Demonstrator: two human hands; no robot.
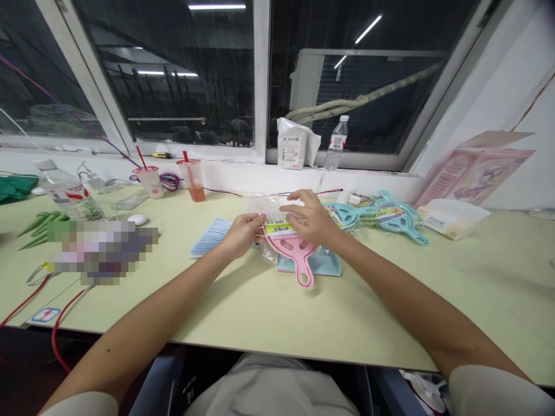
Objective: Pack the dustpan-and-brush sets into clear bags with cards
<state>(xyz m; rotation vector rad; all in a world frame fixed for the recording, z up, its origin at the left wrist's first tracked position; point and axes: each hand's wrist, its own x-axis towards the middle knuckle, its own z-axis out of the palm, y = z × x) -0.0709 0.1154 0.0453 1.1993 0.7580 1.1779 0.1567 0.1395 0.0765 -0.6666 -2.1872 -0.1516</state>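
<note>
The pink brush set, fitted with a yellow label and clear wrapping, is located near the middle of the surface, between the front and rear edges, with its looped handle directed toward the front edge. The left hand grips the set at its left side; the fingers are closed, with thumb and forefinger pinched together at the margin. The right hand is positioned over the upper right part of the set; its fingers are bent and the thumb stands apart from them. Whether the right fingers grip the set or only touch it cannot be told. A light blue dustpan lies behind and partly below the pink handle as viewed; contact between the two cannot be confirmed. Blue bristles lie just beside the left hand, on the side toward the left edge. Wrapped teal brush sets lie toward the rear edge, to the right of the right hand. A tissue pack and a pink box are located near the right rear corner.
</note>
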